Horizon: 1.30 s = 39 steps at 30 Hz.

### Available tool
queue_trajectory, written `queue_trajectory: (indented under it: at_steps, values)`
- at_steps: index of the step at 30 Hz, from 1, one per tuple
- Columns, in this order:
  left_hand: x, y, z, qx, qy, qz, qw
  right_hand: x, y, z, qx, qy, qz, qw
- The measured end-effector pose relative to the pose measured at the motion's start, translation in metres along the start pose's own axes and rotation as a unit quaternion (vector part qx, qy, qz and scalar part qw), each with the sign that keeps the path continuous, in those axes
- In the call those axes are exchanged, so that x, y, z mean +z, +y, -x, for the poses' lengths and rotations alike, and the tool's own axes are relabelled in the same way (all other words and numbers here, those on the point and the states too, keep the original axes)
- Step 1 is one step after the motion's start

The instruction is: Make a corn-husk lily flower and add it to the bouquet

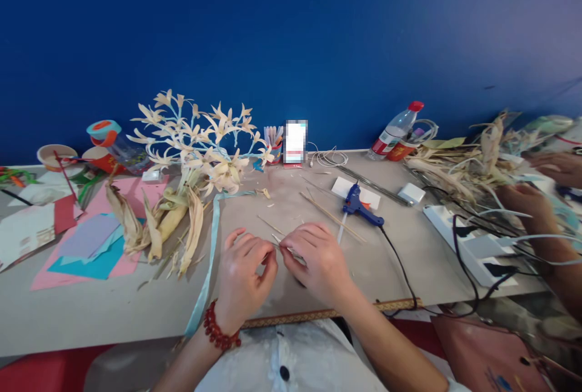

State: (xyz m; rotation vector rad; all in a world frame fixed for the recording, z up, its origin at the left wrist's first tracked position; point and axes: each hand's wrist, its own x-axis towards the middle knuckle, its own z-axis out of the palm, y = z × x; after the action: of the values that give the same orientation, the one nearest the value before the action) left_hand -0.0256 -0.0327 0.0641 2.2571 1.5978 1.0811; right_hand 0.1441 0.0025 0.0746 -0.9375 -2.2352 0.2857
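My left hand (245, 274) and my right hand (321, 262) meet above the table, thumbs and forefingers pinched close together. A small, thin pale strip (276, 238) shows between the fingertips; its kind is hard to make out, and the fingers cover most of it. Just beyond lie thin sticks (334, 217) and scraps. Beside my left hand a light blue ribbon (214, 246) runs down over the table edge. To the right of my right hand rests a blue glue gun (357, 203) on a white card, its glue stick pointing towards me.
Corn-husk flowers (218, 156) on pale blue stems and dried husks (193, 228) stand at left, by coloured paper (91, 237). A phone (295, 140), bottle (394, 134) and power strip (468, 246) with cables lie beyond and right. Another person's hands (530, 204) work at far right.
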Motion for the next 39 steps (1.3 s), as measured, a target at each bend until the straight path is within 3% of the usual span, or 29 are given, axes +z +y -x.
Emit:
queue_trajectory:
  at_steps: [12,16,21,29,32,37,39]
  values:
    - [0.001,0.002,0.002,-0.016,-0.020,0.011,1.000,0.000,0.023,0.009,0.045,0.047,0.031,0.997]
    - [0.003,0.002,0.000,-0.017,-0.020,0.012,1.000,-0.007,0.024,0.011,0.079,0.013,0.014,0.997]
    - [0.004,0.002,0.000,-0.013,-0.022,0.009,1.000,-0.006,0.013,0.005,0.030,-0.035,-0.010,0.999]
    - [0.003,0.002,0.002,-0.016,-0.014,0.012,1.000,0.005,0.014,0.002,0.024,-0.007,-0.023,0.999]
    - [0.003,0.002,0.002,-0.019,-0.008,0.012,1.000,0.001,0.019,0.006,0.049,-0.014,-0.022,0.998]
    - [0.005,0.001,0.003,-0.016,-0.012,0.014,1.000,-0.012,0.029,0.014,0.152,-0.007,0.008,0.988]
    - [0.006,0.001,0.003,-0.018,-0.013,0.016,1.000,-0.017,0.027,0.014,0.142,-0.007,0.018,0.990]
